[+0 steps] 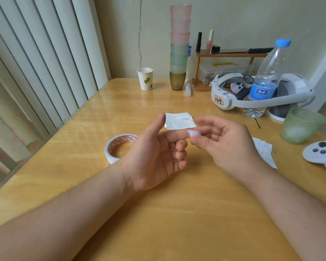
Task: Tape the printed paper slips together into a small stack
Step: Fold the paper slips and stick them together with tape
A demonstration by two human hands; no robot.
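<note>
A small stack of printed paper slips (pixel 179 120) lies on the wooden table (pixel 177 213), just beyond my hands. My left hand (pixel 158 153) is raised palm up, its index finger stretched out and the other fingers curled; a short white piece of tape (pixel 194 133) sits at the tip of that index finger. My right hand (pixel 222 144) pinches this tape piece between thumb and forefinger. A roll of white double-sided tape (pixel 119 146) with an orange printed core lies on the table to the left of my left hand. More printed slips (pixel 264 151) lie partly hidden behind my right wrist.
At the back stand a paper cup (pixel 145 79), a tall stack of plastic cups (pixel 179 46), a small wooden shelf (pixel 228 54), a white headset (pixel 233 91) and a water bottle (pixel 267 80). A green cup (pixel 301 125) and a white controller (pixel 320 151) sit at right. Vertical blinds (pixel 36 63) line the left.
</note>
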